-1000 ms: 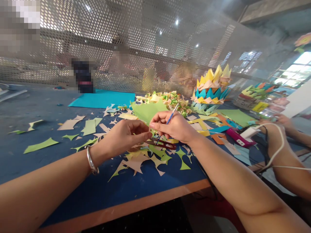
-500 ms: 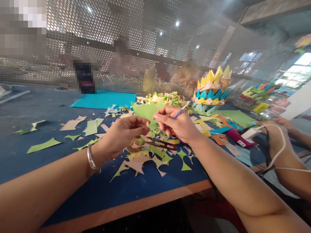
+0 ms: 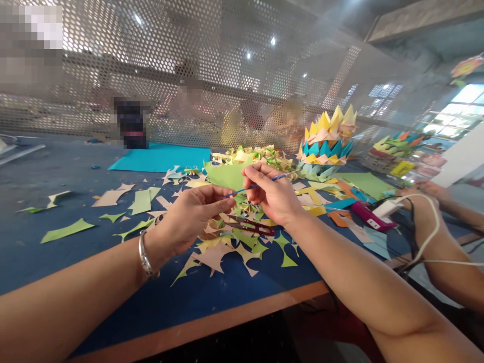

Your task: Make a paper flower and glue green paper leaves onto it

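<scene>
My right hand point(image 3: 278, 195) is closed round a thin blue stick point(image 3: 240, 191), which looks like a slim brush or quilling tool. The stick lies nearly level, its left end at the fingertips of my left hand point(image 3: 192, 214). Thumb and fingers of that hand are pinched together, and whatever small piece lies between them is hidden. Below both hands, dark red thread snips point(image 3: 251, 226) rest on a heap of paper offcuts point(image 3: 215, 256). A light green paper sheet point(image 3: 225, 174) lies just behind my fingers.
A blue sheet point(image 3: 162, 157) and a pile of small folded paper pieces point(image 3: 260, 154) lie farther back. A tiered paper ornament point(image 3: 325, 146) stands right of them. Near another person's arm point(image 3: 434, 232) sits a magenta power strip point(image 3: 372, 217) with a white plug and cable.
The blue stick has swung from a steep slant to nearly level, and its end now meets my left fingertips. A small pale piece seen in those fingers before is now hidden.
</scene>
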The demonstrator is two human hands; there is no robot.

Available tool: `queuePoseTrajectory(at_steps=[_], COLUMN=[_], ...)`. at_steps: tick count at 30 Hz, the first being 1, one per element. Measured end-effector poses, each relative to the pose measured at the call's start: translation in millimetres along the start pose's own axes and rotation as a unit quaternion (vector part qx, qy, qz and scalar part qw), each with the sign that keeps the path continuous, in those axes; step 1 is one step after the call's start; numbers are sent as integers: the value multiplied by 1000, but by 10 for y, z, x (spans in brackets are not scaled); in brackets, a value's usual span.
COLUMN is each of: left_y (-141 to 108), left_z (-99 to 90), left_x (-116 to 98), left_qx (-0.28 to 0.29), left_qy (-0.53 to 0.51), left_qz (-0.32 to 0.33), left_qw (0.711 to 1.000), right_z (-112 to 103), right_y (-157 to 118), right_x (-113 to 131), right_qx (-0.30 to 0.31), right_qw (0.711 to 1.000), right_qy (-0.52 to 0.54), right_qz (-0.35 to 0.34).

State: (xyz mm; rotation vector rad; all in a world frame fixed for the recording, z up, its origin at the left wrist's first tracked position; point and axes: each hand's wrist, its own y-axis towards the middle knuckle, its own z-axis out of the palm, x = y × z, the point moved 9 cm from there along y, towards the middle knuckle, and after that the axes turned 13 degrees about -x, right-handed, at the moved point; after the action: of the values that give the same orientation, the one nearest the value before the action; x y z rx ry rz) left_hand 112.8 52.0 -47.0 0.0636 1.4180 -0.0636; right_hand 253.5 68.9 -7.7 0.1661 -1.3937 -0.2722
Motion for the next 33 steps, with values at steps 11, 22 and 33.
queuePoseTrajectory(at_steps=[11,22,33], left_y=[-26,-19,-21], left_z=[-39,-5,-19], left_x=[82,32,-239], left_qx=[-27,29,11], left_qy=[-79,-16,199], left_qz=[-99,-57,168], left_qw=[992,998,966], right_z=[20,49,28], right_y=[-20,-43,-18], right_x=[-17,19,10], right_qx=[10,39,40], right_qw=[1000,999,999], right_qy=[-8,1,-23], right_qz=[15,6,-14])
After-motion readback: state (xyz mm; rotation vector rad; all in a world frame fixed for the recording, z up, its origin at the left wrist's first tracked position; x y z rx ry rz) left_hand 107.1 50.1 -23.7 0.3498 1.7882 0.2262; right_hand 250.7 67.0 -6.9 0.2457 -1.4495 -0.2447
